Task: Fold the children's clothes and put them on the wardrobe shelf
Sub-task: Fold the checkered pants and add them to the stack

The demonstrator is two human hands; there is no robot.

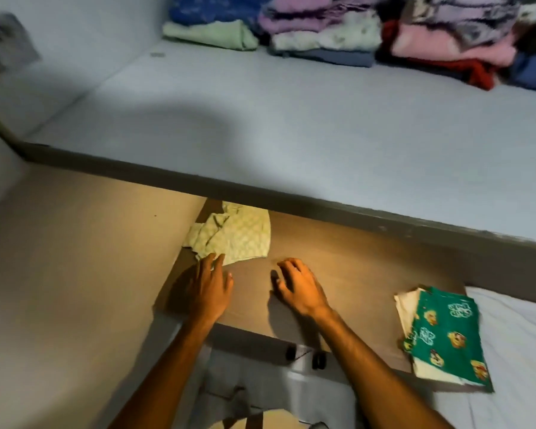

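A pale green patterned garment (pixel 232 235) lies crumpled on the brown lower shelf (pixel 353 267), partly under the edge of the shelf above. My left hand (pixel 209 287) is spread flat, fingertips touching the garment's near edge. My right hand (pixel 299 284) rests on the bare shelf a little to the right, fingers apart, holding nothing. A folded green piece with cartoon prints (pixel 446 332) lies at the shelf's right front over a cream cloth. The white upper shelf (pixel 291 125) carries stacks of folded clothes (pixel 322 29) at its back.
The upper shelf's dark front edge (pixel 260 193) overhangs the lower shelf. A wardrobe side wall (pixel 59 258) stands to the left. A white sheet (pixel 520 335) lies at the right. Two small dark objects (pixel 304 356) sit below the shelf's front edge.
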